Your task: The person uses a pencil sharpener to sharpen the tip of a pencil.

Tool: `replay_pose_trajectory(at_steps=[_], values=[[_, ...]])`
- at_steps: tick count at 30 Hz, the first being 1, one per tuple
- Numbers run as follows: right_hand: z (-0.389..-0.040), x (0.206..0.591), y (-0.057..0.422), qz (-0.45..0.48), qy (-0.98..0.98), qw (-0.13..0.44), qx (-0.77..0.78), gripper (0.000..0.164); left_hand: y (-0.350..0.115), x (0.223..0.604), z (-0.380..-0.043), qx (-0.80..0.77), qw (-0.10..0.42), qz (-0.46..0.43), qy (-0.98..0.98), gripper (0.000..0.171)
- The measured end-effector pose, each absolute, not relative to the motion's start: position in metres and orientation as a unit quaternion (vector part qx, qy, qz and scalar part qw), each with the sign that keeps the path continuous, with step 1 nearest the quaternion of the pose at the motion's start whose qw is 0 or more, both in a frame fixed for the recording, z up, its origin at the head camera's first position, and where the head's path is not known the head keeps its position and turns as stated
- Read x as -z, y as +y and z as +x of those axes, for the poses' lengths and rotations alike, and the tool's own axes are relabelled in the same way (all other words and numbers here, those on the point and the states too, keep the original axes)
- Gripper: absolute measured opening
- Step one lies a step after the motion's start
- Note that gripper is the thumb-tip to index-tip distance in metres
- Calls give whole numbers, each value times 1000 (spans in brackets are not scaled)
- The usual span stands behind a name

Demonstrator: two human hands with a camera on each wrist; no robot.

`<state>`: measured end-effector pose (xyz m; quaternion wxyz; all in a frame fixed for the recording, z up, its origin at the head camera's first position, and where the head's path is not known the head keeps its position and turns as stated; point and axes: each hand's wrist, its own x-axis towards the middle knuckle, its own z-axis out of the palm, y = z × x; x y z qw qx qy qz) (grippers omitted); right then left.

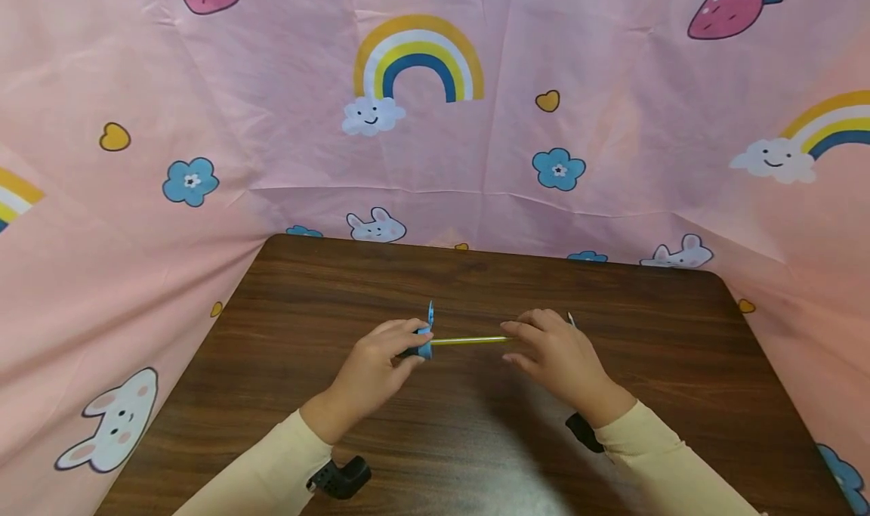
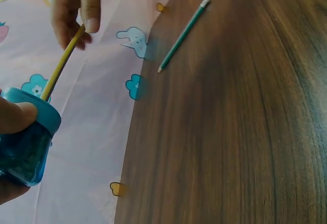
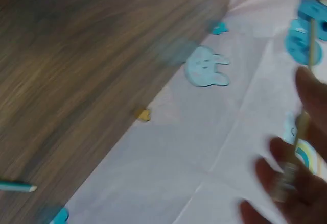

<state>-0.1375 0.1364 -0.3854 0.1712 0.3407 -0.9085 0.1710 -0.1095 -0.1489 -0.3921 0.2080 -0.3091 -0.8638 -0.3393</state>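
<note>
My left hand [image 1: 370, 365] grips a blue pencil sharpener [image 1: 425, 344] with a see-through body, held above the table. Its blue lid [image 1: 431, 314] stands flipped up. A yellow pencil [image 1: 469, 341] runs level from the sharpener's opening across to my right hand [image 1: 563, 359], which pinches it near its far end. In the left wrist view one end of the pencil [image 2: 62, 65] is inside the sharpener [image 2: 30, 147], hidden by it. The right wrist view is blurred, with the right fingers [image 3: 311, 94] around the pencil.
A green pencil [image 2: 184, 35] with a white end lies on the dark wooden table [image 1: 326, 274], mostly hidden behind my right hand in the head view. Pink printed cloth [image 1: 462, 146] hangs behind the table and along its sides.
</note>
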Motion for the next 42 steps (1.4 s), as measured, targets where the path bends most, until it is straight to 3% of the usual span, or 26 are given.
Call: replay_pose_trajectory(at_steps=[2,6,9,13,16,19,21,27,29,31,33,35,37,42], values=[[-139,390,137,369,-881,245,-164,40,-150,391,-109,361,199,-288,-864,41],[-143,400,136,414,-819,361,-167,18,-150,388,-108,401,169,-262,-861,39],[-146,406,134,428,-776,433,-164,24,-149,384,-108,422,140,-242,-863,37],[-148,409,132,437,-735,493,-160,22,-148,380,-106,443,93,-212,-866,37],[-148,409,131,437,-735,492,-167,22,-148,379,-105,449,71,-202,-867,37],[-143,405,129,419,-780,422,-194,16,-149,380,-105,419,88,-223,-876,38],[-140,400,128,396,-826,334,-222,7,-150,382,-105,382,112,-252,-882,39],[-146,373,136,246,-875,-144,-392,5,-151,390,-107,300,205,-365,-857,38],[-152,369,141,197,-846,-245,-431,8,-150,393,-107,293,228,-389,-843,37],[-154,369,144,181,-830,-285,-445,10,-149,394,-107,290,240,-400,-836,36],[-153,370,144,196,-840,-270,-429,10,-148,395,-108,293,240,-400,-835,35],[-149,372,143,220,-869,-214,-387,10,-147,395,-108,302,230,-389,-839,35],[-144,375,140,258,-903,-115,-325,13,-147,395,-108,316,215,-367,-848,35],[-138,388,134,353,-893,201,-195,33,-149,391,-107,369,172,-293,-865,39]])
